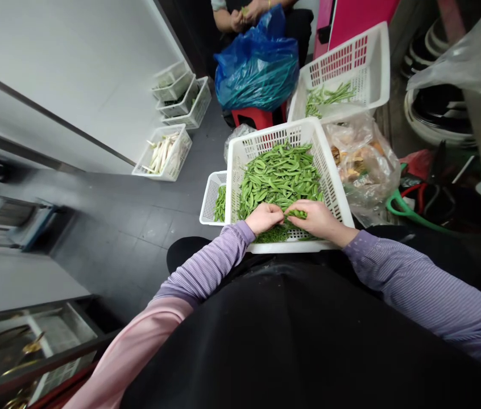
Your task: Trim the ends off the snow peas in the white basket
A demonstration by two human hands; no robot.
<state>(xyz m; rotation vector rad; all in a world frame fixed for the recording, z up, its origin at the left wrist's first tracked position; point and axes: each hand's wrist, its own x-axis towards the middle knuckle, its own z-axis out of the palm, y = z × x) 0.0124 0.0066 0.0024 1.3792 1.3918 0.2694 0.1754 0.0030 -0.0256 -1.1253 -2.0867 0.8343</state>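
Observation:
A large white slotted basket (336, 180) sits at my lap, with a heap of green pea pods (283, 170) inside. Over the near part of the heap my two hands meet. My left hand (265, 218) is closed, its thumb and fingertips pinched together; whatever is between them is too small to make out. Curled around several green pods (297, 214) is my right hand (315, 218), its fingertips close to the left ones. Small green bits lie in the basket's near side, below my hands.
Left of the large basket is a small white basket (208, 199) with pods. Beyond stand a blue bag (257, 68) on a red stool, another person's hands (244, 17), and a white crate (377, 68) with beans. Scissors (402, 207) and plastic bags lie right; white radishes (164, 152) left.

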